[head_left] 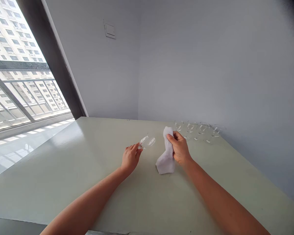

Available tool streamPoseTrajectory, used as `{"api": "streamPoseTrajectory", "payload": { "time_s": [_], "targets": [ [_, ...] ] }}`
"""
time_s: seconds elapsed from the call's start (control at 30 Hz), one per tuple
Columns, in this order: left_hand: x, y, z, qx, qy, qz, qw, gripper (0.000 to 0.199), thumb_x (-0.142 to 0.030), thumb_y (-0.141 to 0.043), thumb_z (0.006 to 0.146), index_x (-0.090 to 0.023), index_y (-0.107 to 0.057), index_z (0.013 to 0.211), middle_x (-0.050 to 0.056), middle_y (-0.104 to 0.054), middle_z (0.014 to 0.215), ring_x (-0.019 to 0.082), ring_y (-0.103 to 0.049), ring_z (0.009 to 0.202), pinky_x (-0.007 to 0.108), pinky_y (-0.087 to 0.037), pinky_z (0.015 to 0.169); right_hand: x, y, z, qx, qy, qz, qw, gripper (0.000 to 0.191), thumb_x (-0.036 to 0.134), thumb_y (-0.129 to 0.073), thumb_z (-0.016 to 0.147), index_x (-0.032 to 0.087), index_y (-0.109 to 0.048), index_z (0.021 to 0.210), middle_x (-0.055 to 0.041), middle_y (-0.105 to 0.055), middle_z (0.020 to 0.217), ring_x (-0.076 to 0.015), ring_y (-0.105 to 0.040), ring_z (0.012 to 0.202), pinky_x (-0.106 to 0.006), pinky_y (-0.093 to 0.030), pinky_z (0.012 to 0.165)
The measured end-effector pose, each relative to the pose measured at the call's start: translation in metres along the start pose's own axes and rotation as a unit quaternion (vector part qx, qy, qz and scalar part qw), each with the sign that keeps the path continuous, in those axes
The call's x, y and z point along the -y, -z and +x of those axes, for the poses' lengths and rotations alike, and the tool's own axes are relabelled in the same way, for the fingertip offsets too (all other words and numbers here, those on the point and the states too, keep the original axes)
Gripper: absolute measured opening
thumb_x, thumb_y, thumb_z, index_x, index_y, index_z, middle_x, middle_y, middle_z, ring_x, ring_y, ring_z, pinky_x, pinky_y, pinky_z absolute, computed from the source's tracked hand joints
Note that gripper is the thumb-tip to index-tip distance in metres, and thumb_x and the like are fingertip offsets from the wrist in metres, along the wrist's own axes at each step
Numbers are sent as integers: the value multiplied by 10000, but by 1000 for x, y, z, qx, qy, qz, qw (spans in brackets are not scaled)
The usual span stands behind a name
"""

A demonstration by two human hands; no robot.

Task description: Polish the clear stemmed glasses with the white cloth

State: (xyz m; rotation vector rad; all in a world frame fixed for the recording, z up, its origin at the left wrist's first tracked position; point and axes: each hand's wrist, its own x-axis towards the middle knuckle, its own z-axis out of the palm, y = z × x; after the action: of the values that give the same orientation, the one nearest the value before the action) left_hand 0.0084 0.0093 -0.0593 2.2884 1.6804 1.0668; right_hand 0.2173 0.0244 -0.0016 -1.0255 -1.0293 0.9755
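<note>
My left hand [131, 157] is closed on a small clear glass [147, 141], gripping its left end with the fingertips. The glass is tilted on its side, its bowl pointing right. To the right, my right hand [180, 147] pinches the upper part of a white cloth [166, 160], which hangs down and folds out to the left at its lower end. Cloth and glass are apart, with a small gap between them.
Several clear stemmed glasses [202, 129] stand in a row at the back right of the pale table [75, 182], close to the wall. A window [24, 81] is at the left, and a switch [110, 30] is on the wall.
</note>
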Motion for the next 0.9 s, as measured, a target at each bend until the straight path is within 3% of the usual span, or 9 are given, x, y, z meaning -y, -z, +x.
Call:
{"api": "streamPoseTrajectory", "payload": {
  "time_s": [0.13, 0.27, 0.33, 0.5, 0.6, 0.73, 0.83, 0.9],
  "targets": [
    [2, 1, 0, -27, -49, 31, 998, 300, -323, -338, 891, -206, -544, 1075, 36, -609, 745, 154, -537, 731, 295, -360, 761, 18, -10, -20, 99, -51, -21, 994, 229, 357, -660, 646, 176, -589, 769, 27, -519, 656, -80, -433, 528, -194, -357, 467],
    [2, 6, 1, -39, -67, 69, 995, 326, -339, -323, 899, -204, -544, 1095, 41, -605, 725, 159, -530, 706, 297, -353, 723, 32, -17, -35, 295, -108, -78, 946, 346, 375, -582, 721, 177, -603, 1004, 19, -563, 638, -126, -541, 535, -250, -458, 491],
    [0, 9, 2, -41, -78, 89, 992, 334, -341, -322, 900, -197, -543, 1105, 45, -598, 714, 162, -528, 701, 294, -347, 698, 35, -17, -38, 345, -108, -82, 929, 393, 363, -557, 747, 193, -562, 1102, 15, -593, 675, -157, -595, 594, -286, -504, 526],
    [-4, 14, 1, -39, -138, 128, 981, 311, -295, -354, 894, -209, -538, 1129, 45, -594, 714, 162, -533, 716, 312, -341, 728, 25, -17, -41, 356, -120, -96, 922, 417, 314, -596, 723, 169, -568, 1113, 3, -633, 651, -164, -624, 541, -317, -537, 571],
    [-5, 17, -1, -39, -154, 136, 978, 303, -271, -379, 883, -237, -532, 1143, 45, -607, 744, 160, -545, 743, 362, -319, 844, 13, -16, -39, 351, -130, -98, 922, 371, 318, -627, 703, 163, -613, 1040, -12, -648, 670, -153, -618, 508, -302, -535, 552],
    [-8, 22, 0, -31, -162, 127, 978, 313, -258, -403, 872, -269, -520, 1162, 48, -635, 812, 160, -550, 806, 427, -225, 970, -1, -13, -29, 323, -195, -2, 926, 329, 358, -676, 667, 131, -628, 899, -7, -620, 594, -119, -575, 439, -238, -486, 443],
    [-9, 28, 3, 17, -155, 95, 983, 300, -295, -407, 868, -257, -555, 1127, 61, -637, 773, 165, -542, 764, 398, -301, 896, -4, -10, -24, 327, -229, 44, 916, 312, 366, -684, 664, 124, -612, 848, 8, -599, 584, -81, -534, 395, -189, -432, 393],
    [-9, 34, 6, 63, -113, 40, 991, 305, -350, -409, 860, -237, -584, 1084, 53, -618, 695, 160, -525, 695, 363, -353, 808, 1, -7, -23, 363, -196, 7, 911, 312, 356, -677, 669, 128, -616, 873, 9, -608, 610, -81, -536, 391, -193, -430, 405]
  ]
}}
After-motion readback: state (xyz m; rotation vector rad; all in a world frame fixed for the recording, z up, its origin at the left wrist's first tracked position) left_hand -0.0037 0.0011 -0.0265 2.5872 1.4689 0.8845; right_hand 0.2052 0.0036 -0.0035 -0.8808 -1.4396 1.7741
